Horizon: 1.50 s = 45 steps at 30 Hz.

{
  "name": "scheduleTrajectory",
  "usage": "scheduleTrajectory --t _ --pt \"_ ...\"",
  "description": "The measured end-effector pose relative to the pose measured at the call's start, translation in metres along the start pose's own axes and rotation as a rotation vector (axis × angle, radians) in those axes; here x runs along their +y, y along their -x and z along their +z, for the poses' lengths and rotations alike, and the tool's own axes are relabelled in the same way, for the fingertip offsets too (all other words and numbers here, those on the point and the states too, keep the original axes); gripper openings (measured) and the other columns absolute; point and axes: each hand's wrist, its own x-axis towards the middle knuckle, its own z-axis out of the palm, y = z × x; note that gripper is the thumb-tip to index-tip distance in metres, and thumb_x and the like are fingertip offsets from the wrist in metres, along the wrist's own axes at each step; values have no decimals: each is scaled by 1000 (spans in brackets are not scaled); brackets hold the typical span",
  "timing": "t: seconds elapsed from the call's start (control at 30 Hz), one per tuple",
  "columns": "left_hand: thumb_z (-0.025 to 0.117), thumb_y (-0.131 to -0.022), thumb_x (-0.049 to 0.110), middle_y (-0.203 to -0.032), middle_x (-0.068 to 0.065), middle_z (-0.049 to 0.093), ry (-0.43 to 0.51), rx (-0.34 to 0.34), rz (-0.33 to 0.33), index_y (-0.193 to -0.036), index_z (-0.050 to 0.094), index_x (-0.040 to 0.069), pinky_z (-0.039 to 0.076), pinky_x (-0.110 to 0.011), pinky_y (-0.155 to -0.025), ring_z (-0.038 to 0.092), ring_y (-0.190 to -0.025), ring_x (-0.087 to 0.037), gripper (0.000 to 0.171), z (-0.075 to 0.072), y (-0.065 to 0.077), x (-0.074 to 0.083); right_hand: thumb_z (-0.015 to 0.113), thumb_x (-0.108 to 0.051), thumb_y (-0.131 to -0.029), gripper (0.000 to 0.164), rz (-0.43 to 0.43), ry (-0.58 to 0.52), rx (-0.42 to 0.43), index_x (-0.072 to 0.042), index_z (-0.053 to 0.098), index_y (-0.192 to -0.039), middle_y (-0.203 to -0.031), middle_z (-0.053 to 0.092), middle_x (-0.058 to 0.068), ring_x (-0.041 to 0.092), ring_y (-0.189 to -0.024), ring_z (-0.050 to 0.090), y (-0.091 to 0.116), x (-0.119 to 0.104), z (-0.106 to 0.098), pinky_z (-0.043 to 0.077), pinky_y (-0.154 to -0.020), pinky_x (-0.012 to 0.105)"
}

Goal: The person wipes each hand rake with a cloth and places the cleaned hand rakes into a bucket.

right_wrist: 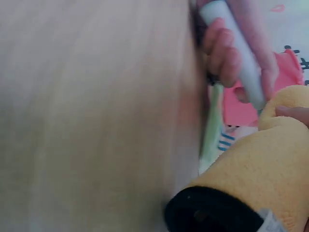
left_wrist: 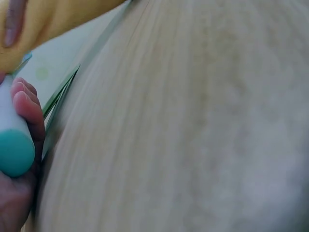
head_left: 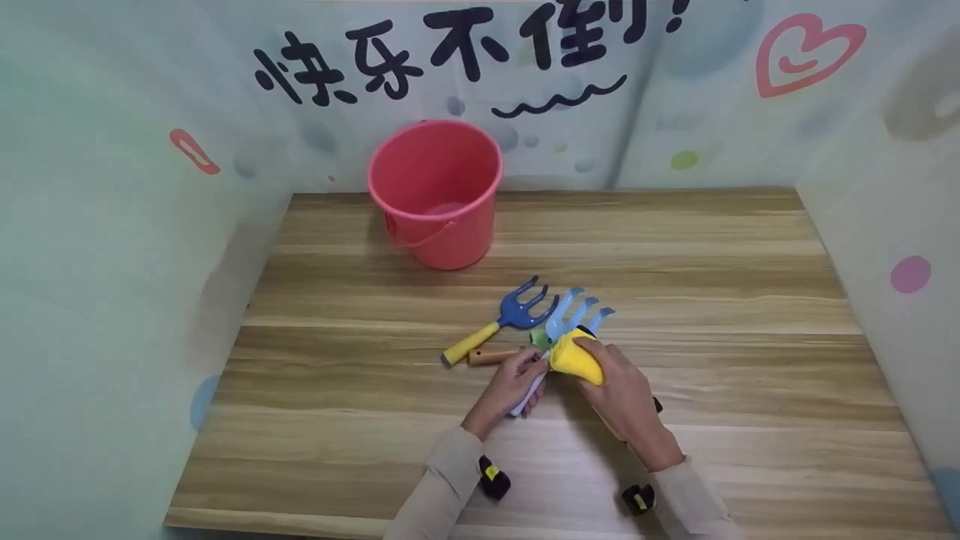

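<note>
My left hand (head_left: 517, 379) grips the pale handle (right_wrist: 241, 53) of a light blue hand rake (head_left: 568, 321), whose teal end cap (left_wrist: 15, 153) shows in the left wrist view. The rake's curved tines point away toward the back of the table. My right hand (head_left: 621, 386) holds a fuzzy yellow cloth (head_left: 576, 355) bunched against the top of that handle, covering where it meets the rake head. In the right wrist view the cloth hangs in a thick fold with a black end (right_wrist: 207, 212) and a white tag.
Left of the rake lies a dark blue garden fork (head_left: 525, 309) with a yellow handle. Beside it is a tool with a brown handle (head_left: 493, 356) and a green part (head_left: 539, 337), partly hidden. A red bucket (head_left: 442, 244) stands at the wooden table's (head_left: 337, 427) back edge.
</note>
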Motion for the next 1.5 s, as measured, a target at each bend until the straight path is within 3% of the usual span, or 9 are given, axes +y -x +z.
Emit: scheduleTrajectory --t 0.43,0.73,1.0,1.2,1.33,1.5 --pt "52 -92 47 -62 -1 52 0 -29 -8 -96 55 13 39 -23 -34 45 -42 -11 34 -1 -2 1 71 -11 -78 53 111 -37 42 -13 51 -127 -107 61 18 31 -86 58 -6 20 -3 51 -73 51" --pt "51 -95 40 -58 0 50 -20 -33 31 -95 55 10 41 -22 -35 45 -41 -10 30 0 -2 3 71 -12 -79 52 137 -21 104 -14 49 -126 -100 60 16 31 -83 58 -9 23 -3 50 -69 51" --pt "52 -94 42 -60 0 52 -6 -24 -11 -100 56 9 41 -23 -35 45 -42 -10 33 2 -5 4 73 -9 -76 50 96 60 231 -17 53 -122 -92 58 16 31 -75 55 -12 23 -8 50 -63 49" --pt "53 -92 45 -62 -1 52 -4 -18 -31 -99 56 10 41 -23 -35 46 -44 -11 35 3 -4 2 73 -8 -76 49 79 85 281 -16 55 -120 -90 57 16 31 -72 54 -10 23 -12 50 -61 48" --pt "52 -93 44 -62 -1 52 -12 -28 -27 -100 56 9 41 -23 -35 46 -44 -11 36 3 -1 0 72 -6 -78 48 119 31 318 -11 54 -122 -96 57 18 32 -79 54 -8 26 -20 50 -69 48" --pt "51 -93 46 -62 0 52 -12 -25 -6 -99 55 10 41 -22 -35 46 -43 -10 37 -1 1 -2 69 -4 -80 44 120 -72 460 -5 54 -122 -107 57 21 35 -94 56 -10 32 -35 47 -80 53"
